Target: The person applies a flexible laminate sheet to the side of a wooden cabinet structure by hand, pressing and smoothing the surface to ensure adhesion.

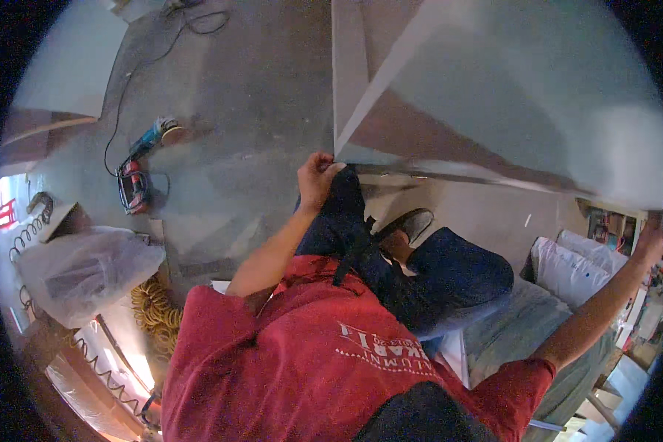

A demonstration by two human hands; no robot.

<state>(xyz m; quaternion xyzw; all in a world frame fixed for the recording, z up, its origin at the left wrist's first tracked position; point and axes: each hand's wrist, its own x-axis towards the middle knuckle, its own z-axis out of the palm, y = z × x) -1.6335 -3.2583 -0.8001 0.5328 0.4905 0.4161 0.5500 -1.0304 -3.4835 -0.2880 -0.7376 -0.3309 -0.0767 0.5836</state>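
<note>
A large, smooth grey panel with a straight near edge fills the upper right. At its near left corner, in front of my knee, my left hand is closed, with thumb and fingers pinching the corner. My right arm stretches far out to the right. Beside the panel's right end, close to the picture's dark rim, is my right hand; its fingers are too dim and blurred to make out, and whether it grips the panel's edge is unclear.
A blue corded angle grinder and a red-and-black power tool lie on the grey floor at left. Nearby are plastic sheeting and a coiled yellow hose. White wrapped rolls and a cluttered shelf stand at right.
</note>
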